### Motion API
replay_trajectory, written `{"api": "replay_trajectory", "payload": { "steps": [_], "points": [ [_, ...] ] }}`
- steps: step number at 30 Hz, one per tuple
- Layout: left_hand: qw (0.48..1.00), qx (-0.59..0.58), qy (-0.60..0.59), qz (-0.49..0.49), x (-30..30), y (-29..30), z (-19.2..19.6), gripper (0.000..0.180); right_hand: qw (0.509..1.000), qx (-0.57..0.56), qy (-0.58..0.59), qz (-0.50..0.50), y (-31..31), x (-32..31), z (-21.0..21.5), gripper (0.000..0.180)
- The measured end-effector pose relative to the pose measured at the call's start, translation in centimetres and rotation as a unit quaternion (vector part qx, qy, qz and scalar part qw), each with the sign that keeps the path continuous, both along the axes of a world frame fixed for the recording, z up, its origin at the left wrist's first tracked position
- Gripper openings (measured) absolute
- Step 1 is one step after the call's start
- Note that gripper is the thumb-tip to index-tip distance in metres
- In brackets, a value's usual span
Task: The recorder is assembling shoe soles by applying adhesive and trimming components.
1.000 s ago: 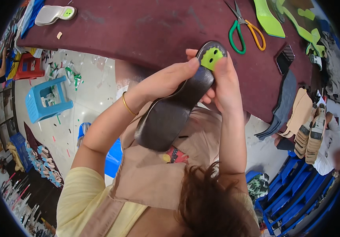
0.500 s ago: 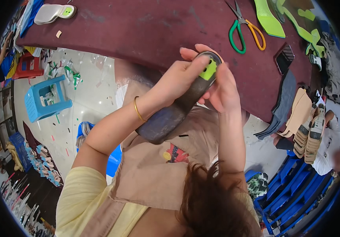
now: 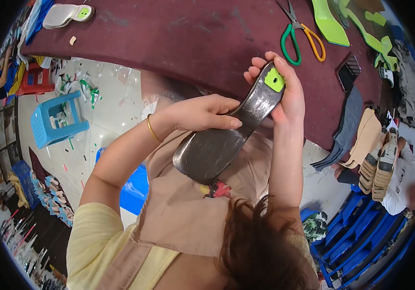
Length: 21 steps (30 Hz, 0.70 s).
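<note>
A glossy dark brown shoe insole (image 3: 206, 154) lies slantwise over my lap, its wide forefoot toward me and its heel up at the right. On the heel is a lime-green patch (image 3: 274, 79) with a dark hole in it. My right hand (image 3: 288, 94) is closed round the heel, thumb along its edge and fingertips behind. At the narrow waist, my left hand (image 3: 205, 113) grips the left edge, thumb lying on top and the other fingers partly hidden. Farther off on the maroon table (image 3: 178, 38) rest scissors (image 3: 294, 24) with one green and one orange handle.
A pale insole (image 3: 65, 16) lies at the table's far left. Lime-green insoles (image 3: 332, 29), a phone (image 3: 348, 72), grey pieces (image 3: 346, 121) and beige pieces (image 3: 362, 135) line the right side. A blue stool (image 3: 41, 128) stands on the littered floor; blue racks (image 3: 362, 232) stand at lower right.
My left hand has slid from the heel down to the insole's waist. My right hand has risen slightly and now holds the heel. The insole has turned, showing more of its shiny face.
</note>
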<state>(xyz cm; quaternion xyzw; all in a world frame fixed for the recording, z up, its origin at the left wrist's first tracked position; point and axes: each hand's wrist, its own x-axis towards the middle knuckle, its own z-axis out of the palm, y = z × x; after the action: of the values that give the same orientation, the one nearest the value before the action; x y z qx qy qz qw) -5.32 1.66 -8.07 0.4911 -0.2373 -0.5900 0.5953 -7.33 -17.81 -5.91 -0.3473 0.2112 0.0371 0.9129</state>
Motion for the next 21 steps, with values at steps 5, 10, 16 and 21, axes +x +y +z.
{"api": "replay_trajectory", "payload": {
  "steps": [5,10,16,21],
  "points": [
    [0.957,-0.009,0.288,0.043,0.2,0.5,-0.1,0.038,0.999,0.011,0.04,0.001,-0.2,0.4,0.1,0.025],
    [0.997,0.015,0.079,-0.017,-0.4,-0.1,0.1,0.039,0.998,-0.051,0.017,0.021,0.1,0.6,0.3,0.025],
    [0.953,-0.074,0.292,0.039,-1.2,0.4,0.8,0.044,1.0,0.012,-0.013,0.017,-0.7,0.3,-0.1,0.024],
    [0.986,0.011,0.111,0.123,-1.2,1.7,0.1,0.045,0.996,-0.061,-0.056,-0.011,-2.1,0.1,0.4,0.024]
  ]
}}
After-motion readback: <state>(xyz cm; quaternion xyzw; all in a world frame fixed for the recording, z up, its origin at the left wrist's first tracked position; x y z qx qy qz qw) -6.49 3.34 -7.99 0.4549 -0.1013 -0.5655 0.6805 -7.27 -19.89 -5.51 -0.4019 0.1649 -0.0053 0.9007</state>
